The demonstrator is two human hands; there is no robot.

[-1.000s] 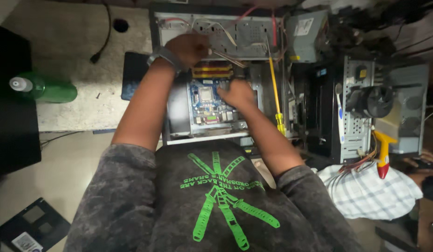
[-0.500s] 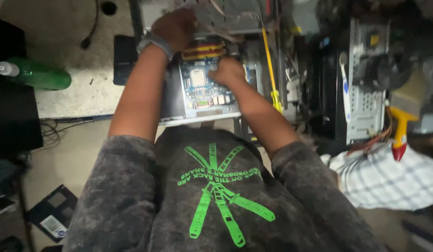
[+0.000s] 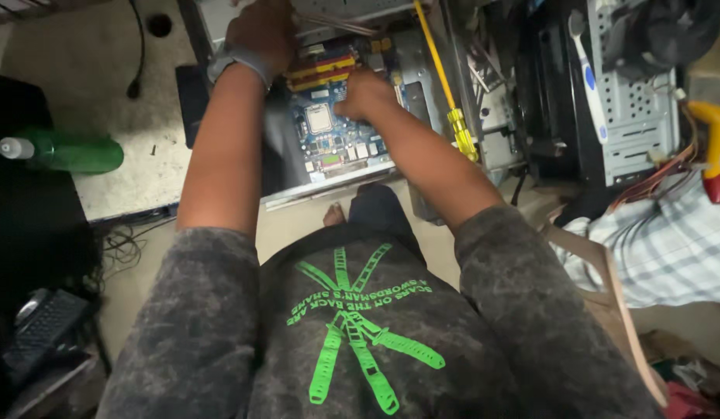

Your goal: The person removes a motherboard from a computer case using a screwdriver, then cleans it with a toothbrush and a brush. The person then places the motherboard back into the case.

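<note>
An open computer case (image 3: 329, 180) lies flat on the floor, with a blue motherboard (image 3: 329, 140) inside it. My left hand (image 3: 263, 31), a grey band on its wrist, reaches to the far end of the case, right beside a bundle of grey cables (image 3: 336, 23). My right hand (image 3: 364, 93) rests with curled fingers on the board, next to the red and yellow slots (image 3: 321, 71). Both hands are seen from the back, so what the fingers hold is hidden.
A yellow-handled screwdriver (image 3: 457, 124) lies along the case's right edge. A second bare metal case (image 3: 631, 101) stands to the right, with a yellow and red tool (image 3: 713, 147) and a checked cloth (image 3: 670, 240). To the left lie a green bottle (image 3: 69, 153) and a keyboard (image 3: 46, 326).
The view has tipped down and closer, so the case has slid to the top of the picture. Both hands stay inside the case, the right one nearer the coloured slots.
</note>
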